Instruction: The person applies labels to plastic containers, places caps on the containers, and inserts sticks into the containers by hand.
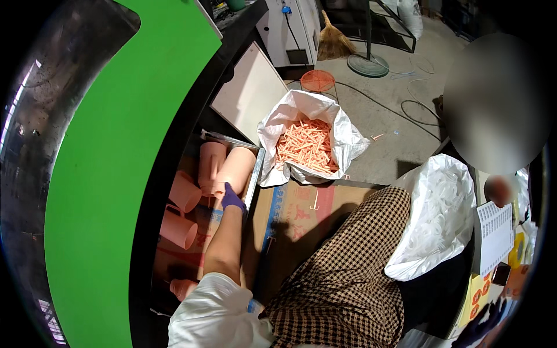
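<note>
My left hand (pixel 233 199), in a purple glove, reaches into a bin at the left and is closed on the near end of a pink plastic jug (pixel 237 166). The fingers are partly hidden behind the jug. Close beside it lies another pink jug (pixel 211 165). Further pink jugs with handles, one at the left (pixel 184 191) and one lower (pixel 178 227), lie on their sides on cardboard. At the lower right edge my right hand (pixel 486 322), in a dark purple glove, rests near the cluttered table, its fingers apart and apparently holding nothing.
A white sack (pixel 350 129) of pink plastic sticks stands ahead, with an orange basket (pixel 317 80) behind it. At the right is a white bag (pixel 432 217) of clear plastic pieces. A green machine panel (pixel 93 191) curves along the left. Cables (pixel 371 95) cross the floor.
</note>
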`<state>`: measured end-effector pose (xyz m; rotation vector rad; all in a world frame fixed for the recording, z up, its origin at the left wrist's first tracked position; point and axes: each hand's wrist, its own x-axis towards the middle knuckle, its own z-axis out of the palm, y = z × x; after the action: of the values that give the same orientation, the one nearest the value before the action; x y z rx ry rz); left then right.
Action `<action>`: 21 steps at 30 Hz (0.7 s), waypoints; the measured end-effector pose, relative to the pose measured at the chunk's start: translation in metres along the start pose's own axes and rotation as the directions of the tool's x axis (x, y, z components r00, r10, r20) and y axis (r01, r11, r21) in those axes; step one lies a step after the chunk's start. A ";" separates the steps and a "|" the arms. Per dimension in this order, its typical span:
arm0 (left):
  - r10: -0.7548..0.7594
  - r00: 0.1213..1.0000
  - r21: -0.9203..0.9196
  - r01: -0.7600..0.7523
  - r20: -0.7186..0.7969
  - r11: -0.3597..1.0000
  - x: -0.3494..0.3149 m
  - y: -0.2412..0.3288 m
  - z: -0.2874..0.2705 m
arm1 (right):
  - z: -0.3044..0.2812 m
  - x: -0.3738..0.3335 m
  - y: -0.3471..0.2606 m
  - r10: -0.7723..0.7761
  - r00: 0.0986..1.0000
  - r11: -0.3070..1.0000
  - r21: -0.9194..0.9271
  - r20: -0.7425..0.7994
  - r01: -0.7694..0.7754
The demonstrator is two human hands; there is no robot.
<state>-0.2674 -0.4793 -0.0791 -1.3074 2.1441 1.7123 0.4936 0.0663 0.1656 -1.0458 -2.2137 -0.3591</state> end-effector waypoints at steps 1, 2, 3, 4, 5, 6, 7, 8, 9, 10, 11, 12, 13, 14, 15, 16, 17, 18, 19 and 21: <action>0.117 0.992 -0.091 -0.121 -0.047 0.989 -0.008 0.002 -0.006 | 0.004 0.005 -0.025 -0.112 0.993 0.993 -0.038 0.031 0.113; 0.394 0.911 -0.177 -0.411 -0.125 0.894 -0.016 0.004 -0.018 | 0.008 0.007 -0.053 -0.181 0.980 0.983 0.000 0.078 0.181; 0.619 0.757 -0.242 -0.653 -0.207 0.717 -0.042 0.009 -0.023 | 0.011 0.005 -0.072 -0.250 0.961 0.968 0.023 0.121 0.249; 0.772 0.614 -0.073 -0.788 -0.163 0.611 -0.053 0.022 -0.035 | 0.020 -0.003 -0.089 -0.228 0.966 0.966 0.156 0.120 0.208; 0.888 0.451 0.088 -0.885 -0.089 0.458 -0.063 0.038 -0.053 | 0.022 -0.008 -0.105 -0.276 0.952 0.941 0.239 0.133 0.239; 0.985 0.149 0.238 -0.963 0.088 0.124 -0.077 0.052 -0.079 | 0.023 -0.002 -0.140 -0.325 0.934 0.905 0.334 0.147 0.262; 0.985 0.004 0.076 -0.997 0.172 -0.009 -0.110 0.067 -0.082 | 0.019 0.002 -0.171 -0.361 0.918 0.872 0.406 0.161 0.272; 0.942 -0.075 -0.010 -0.997 0.328 -0.076 -0.158 0.088 -0.081 | 0.023 -0.005 -0.196 -0.272 0.937 0.844 0.521 0.219 0.123; 0.870 -0.156 -0.087 -0.988 0.469 -0.130 -0.208 0.106 -0.084 | 0.022 0.010 -0.226 -0.317 0.919 0.797 0.592 0.235 0.123; 0.728 -0.343 -0.153 -0.936 0.593 -0.317 -0.246 0.119 -0.087 | 0.028 0.017 -0.248 -0.414 0.888 0.746 0.634 0.202 0.204; 0.541 -0.491 -0.238 -0.849 0.683 -0.471 -0.276 0.122 -0.089 | 0.042 0.014 -0.273 -0.396 0.910 0.674 0.712 0.120 0.199; 0.502 -0.451 -0.343 -0.891 0.738 -0.296 -0.299 0.107 -0.085 | 0.047 0.027 -0.291 -0.567 0.823 0.542 0.768 0.035 0.341; 0.455 -0.433 -0.450 -0.890 0.778 -0.076 -0.312 0.074 -0.067 | 0.051 0.037 -0.318 -0.641 0.767 0.413 0.830 -0.027 0.374; 0.418 -0.540 -0.553 -0.827 0.731 -0.101 -0.322 0.040 -0.049 | 0.055 0.035 -0.340 -0.672 0.739 0.332 0.870 -0.052 0.363; 0.374 -0.655 -0.669 -0.735 0.656 -0.113 -0.332 0.008 -0.026 | 0.070 0.020 -0.351 -0.702 0.711 0.279 0.904 -0.039 0.324; 0.373 -0.692 -0.687 -0.706 0.618 -0.172 -0.360 -0.001 -0.014 | 0.079 0.016 -0.361 -0.734 0.678 0.265 0.906 -0.033 0.330; 0.369 -0.732 -0.708 -0.669 0.573 -0.227 -0.388 -0.002 -0.006 | 0.089 0.007 -0.362 -0.769 0.638 0.347 0.863 0.039 0.367; 0.289 -0.642 -0.632 -0.763 0.710 -0.139 -0.400 0.006 0.010 | 0.098 -0.001 -0.365 -0.706 0.707 0.394 0.853 0.043 0.342; 0.320 -0.624 -0.614 -0.776 0.713 -0.145 -0.404 0.008 0.017 | 0.102 -0.006 -0.367 -0.640 0.767 0.424 0.852 0.040 0.309; 0.459 -0.602 -0.570 -0.790 0.653 -0.225 -0.408 -0.002 0.031 | 0.103 -0.005 -0.364 -0.598 0.759 0.564 0.807 0.255 0.173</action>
<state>-0.0237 -0.2303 0.1346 1.9941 2.1753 1.0899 0.1717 -0.1202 0.0960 -0.1321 -2.6645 0.7262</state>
